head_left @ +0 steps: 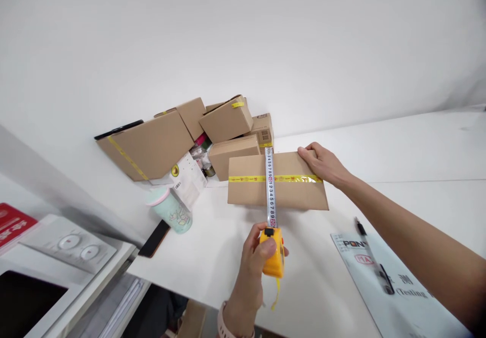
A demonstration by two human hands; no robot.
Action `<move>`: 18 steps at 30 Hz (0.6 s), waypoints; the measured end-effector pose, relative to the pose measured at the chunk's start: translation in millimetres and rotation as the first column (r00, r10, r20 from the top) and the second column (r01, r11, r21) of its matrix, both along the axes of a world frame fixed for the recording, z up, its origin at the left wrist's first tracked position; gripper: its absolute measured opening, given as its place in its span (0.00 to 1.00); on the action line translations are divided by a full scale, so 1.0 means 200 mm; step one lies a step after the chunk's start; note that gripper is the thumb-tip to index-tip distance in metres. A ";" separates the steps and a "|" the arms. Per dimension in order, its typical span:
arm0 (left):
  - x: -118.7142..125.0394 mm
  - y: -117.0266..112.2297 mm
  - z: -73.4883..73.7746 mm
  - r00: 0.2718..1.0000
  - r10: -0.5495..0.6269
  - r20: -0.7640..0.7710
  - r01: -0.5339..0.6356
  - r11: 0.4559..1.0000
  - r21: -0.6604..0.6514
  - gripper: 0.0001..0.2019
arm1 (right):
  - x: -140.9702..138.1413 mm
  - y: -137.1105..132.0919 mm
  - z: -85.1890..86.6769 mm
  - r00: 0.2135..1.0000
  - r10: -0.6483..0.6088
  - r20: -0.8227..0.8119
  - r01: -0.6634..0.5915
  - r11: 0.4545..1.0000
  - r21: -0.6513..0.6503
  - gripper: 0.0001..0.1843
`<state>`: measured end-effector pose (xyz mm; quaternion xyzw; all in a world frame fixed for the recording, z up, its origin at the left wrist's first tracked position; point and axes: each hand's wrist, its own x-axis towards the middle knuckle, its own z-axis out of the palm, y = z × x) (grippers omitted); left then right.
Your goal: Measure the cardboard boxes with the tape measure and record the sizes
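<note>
My left hand (258,257) is wrapped round a yellow tape measure (278,259), the thumb lying on its top near the black button. The metal blade (271,191) is drawn out and runs across the face of a cardboard box (246,193) sealed with yellow printed tape. At the box's upper right corner, my right hand (322,163) grips the edge, thumb on top; some of its fingers are hidden behind the box. The blade's far end reaches past the box's top edge. A yellow wrist strap (276,295) dangles from the tape measure.
Several cardboard boxes (228,120) are piled against the wall at the back left. A mint tumbler (172,211) stands beside a dark phone-like slab (154,239). On the right, a pen (360,226) lies on a printed sheet (353,264). A microwave (38,287) stands at the left.
</note>
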<state>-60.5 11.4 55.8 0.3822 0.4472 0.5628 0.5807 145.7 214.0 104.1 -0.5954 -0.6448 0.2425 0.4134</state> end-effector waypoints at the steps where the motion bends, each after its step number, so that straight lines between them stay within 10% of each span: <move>1: 0.00 0.00 0.00 1.000 -0.008 0.010 0.008 1.000 -0.003 0.23 | 0.00 0.00 0.00 1.000 -0.001 -0.001 0.001 1.000 -0.001 0.24; 18: -0.02 -0.01 -0.09 0.997 -0.030 0.075 0.033 0.999 -0.042 0.26 | 0.01 0.03 -0.02 1.000 -0.007 -0.021 0.007 1.000 0.028 0.25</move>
